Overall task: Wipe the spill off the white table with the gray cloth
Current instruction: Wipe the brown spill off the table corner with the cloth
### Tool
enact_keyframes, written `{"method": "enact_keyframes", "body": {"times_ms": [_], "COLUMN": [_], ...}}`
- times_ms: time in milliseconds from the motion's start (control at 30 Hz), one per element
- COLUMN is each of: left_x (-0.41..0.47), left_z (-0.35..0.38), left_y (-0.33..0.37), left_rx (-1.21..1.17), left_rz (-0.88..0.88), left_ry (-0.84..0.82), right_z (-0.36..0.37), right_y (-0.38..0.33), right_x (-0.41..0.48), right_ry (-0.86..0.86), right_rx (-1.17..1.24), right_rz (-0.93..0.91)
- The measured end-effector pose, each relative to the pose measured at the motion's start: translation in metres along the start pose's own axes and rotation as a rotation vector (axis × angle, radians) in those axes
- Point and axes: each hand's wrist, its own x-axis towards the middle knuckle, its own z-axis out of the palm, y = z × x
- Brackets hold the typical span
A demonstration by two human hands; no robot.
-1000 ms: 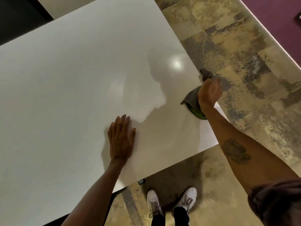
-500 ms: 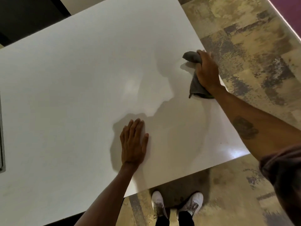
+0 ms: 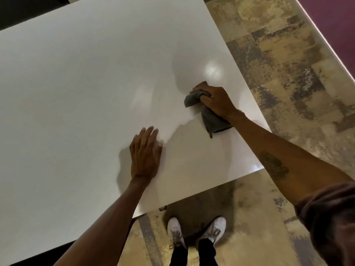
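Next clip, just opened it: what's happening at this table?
A person stands at the corner of a white table, wiping it. The right hand presses a bunched gray cloth onto the tabletop near its right edge. The left hand lies flat, fingers spread, on the surface beside it. No spill is clearly visible, only glare.

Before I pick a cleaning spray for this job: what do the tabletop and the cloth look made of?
The white table looks like a hard, glossy laminate or lacquered board: it mirrors a ceiling light and throws crisp shadows. Which one, I cannot tell. The gray cloth, bunched under the right hand, looks like soft matte fabric, possibly microfiber: it folds limply and has no shine.
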Motion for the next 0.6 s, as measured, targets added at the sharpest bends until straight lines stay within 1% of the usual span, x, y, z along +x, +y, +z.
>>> {"method": "enact_keyframes", "body": {"times_ms": [133, 233, 467, 600], "left_x": [0.0, -0.002, -0.004, -0.006], "left_z": [0.0, -0.001, 0.005, 0.01], "left_y": [0.004, 0.005, -0.004, -0.009], "left_rx": [0.001, -0.061, -0.188, -0.241], "left_rz": [-0.007, 0.007, -0.033, -0.05], "left_ry": [0.022, 0.066, 0.024, 0.085], "right_z": [0.025, 0.041, 0.083, 0.106], "right_y": [-0.015, -0.024, -0.045, -0.055], "right_x": [-0.038, -0.065, -0.118, -0.141], "right_ry": [-0.05, -0.08, -0.116, -0.142], "right_rx": [0.033, 0.047, 0.053, 0.069], "right_rz": [-0.003, -0.02, -0.053, -0.065]}}
